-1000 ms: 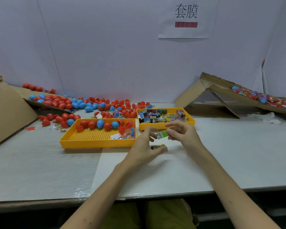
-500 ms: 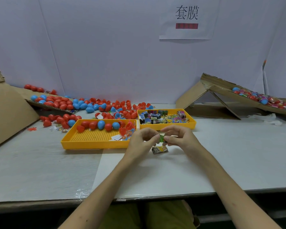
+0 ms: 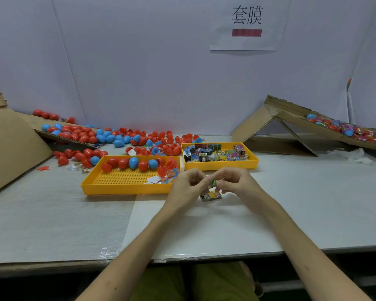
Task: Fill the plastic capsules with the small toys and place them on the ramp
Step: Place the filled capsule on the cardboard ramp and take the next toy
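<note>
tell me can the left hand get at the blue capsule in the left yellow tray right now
Probably not right away: the left hand and the right hand are pinching a small green toy. The blue capsule lies uncovered in the yellow tray.

Both hands met just above the table (image 3: 313, 203): the left hand (image 3: 186, 187) and right hand (image 3: 234, 183) pinched a small green toy packet (image 3: 213, 182) between them. Another packet (image 3: 211, 195) lay directly at six o'clock beneath it.
</note>
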